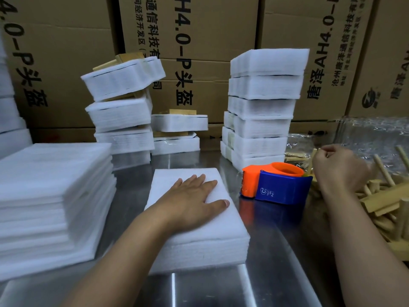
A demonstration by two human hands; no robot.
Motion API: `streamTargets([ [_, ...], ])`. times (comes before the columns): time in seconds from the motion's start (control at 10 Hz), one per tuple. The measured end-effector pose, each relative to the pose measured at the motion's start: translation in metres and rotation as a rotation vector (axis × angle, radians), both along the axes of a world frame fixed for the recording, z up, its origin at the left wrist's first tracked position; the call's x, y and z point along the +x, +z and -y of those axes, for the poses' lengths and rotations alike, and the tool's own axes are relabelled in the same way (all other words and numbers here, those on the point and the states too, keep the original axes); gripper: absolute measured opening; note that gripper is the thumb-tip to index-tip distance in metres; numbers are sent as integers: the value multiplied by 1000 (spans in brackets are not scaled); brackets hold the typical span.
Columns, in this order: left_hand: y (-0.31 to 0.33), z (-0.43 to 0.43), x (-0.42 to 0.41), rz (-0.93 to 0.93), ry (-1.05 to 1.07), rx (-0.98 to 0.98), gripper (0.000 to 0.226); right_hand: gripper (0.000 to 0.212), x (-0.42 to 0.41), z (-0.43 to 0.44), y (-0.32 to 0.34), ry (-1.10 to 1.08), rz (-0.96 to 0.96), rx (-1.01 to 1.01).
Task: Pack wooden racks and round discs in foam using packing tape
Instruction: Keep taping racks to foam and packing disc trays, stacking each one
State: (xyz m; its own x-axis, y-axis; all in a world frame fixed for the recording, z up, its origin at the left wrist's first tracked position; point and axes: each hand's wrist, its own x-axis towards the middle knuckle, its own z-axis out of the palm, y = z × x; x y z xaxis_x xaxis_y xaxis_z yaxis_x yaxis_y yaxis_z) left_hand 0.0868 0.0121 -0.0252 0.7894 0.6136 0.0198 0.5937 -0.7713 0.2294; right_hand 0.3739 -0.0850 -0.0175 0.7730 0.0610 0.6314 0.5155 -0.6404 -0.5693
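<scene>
A folded white foam bundle (pixel 199 235) lies on the steel table in front of me. My left hand (pixel 194 200) rests flat on its top, fingers straight. To its right stands an orange and blue packing tape dispenser (pixel 276 185). My right hand (pixel 338 169) hovers over a pile of wooden racks (pixel 385 202) at the right, fingers curled; whether it holds a peg there I cannot tell. No round disc shows.
A stack of loose foam sheets (pixel 53 196) sits at the left. Leaning towers of wrapped foam packs stand at the back left (pixel 121 107) and back right (pixel 263 103), with a lower pile (pixel 179 131) between. Cardboard boxes (pixel 199 52) wall the rear. Clear plastic bags (pixel 374 134) lie far right.
</scene>
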Motion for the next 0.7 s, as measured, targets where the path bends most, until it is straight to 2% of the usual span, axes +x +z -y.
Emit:
streamTargets([
  [0.2, 1, 1, 0, 0, -2, -3, 66, 29, -7, 0, 1, 206, 205, 372],
  [0.4, 1, 2, 0, 6, -2, 3, 66, 32, -10, 2, -1, 468, 54, 729],
  [0.6, 1, 1, 0, 4, -3, 1, 66, 25, -19, 5, 3, 718, -47, 924],
  [0.7, 1, 2, 0, 4, -3, 0, 66, 24, -20, 7, 11, 822, -96, 1165],
])
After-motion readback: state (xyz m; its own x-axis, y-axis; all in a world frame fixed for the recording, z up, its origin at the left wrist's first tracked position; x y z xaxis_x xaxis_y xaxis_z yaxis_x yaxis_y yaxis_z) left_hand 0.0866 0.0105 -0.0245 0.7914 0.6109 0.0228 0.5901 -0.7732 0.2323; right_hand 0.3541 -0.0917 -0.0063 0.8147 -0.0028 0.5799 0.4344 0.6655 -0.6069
